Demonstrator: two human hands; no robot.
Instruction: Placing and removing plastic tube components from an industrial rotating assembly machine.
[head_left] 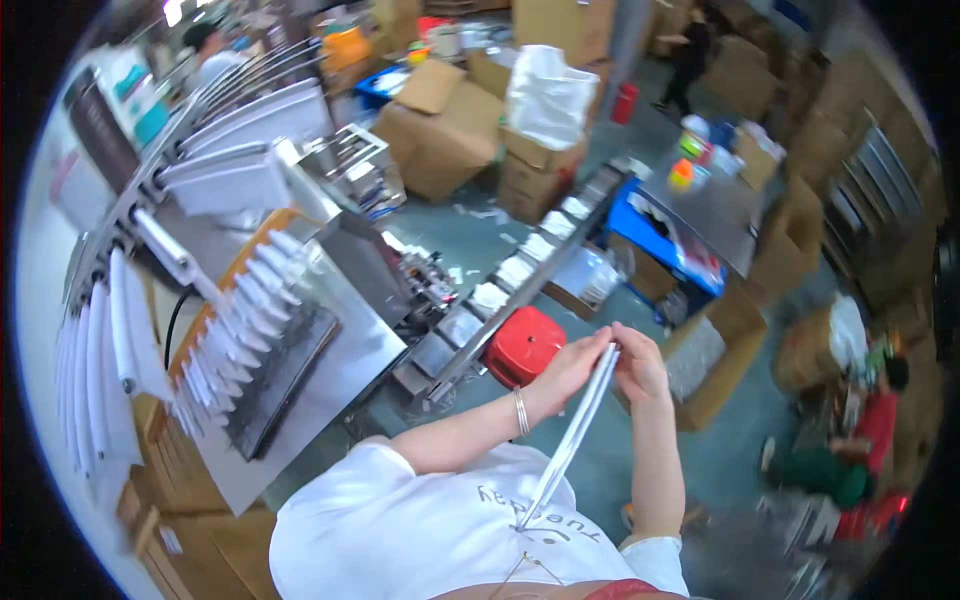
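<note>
Both of my hands are raised in front of my chest, pinching the top end of a thin, flat white bundle (572, 440). I see it nearly edge-on, as long narrow white strips, so whether it is sheets or bags I cannot make out. My left hand (568, 374), with bangles at the wrist, grips it from the left. On its other side my right hand (641, 366) has its fingers closed at the same end. The bundle's lower end reaches my white shirt (420, 525).
Left, a metal bench (355, 345) bears a wooden rack of white rolled pieces (245, 325); more white pieces hang from a curved rail (120, 225). Beyond my hands are a red stool (525, 345), a conveyor (480, 315) and an open carton (725, 355). Other people work farther off.
</note>
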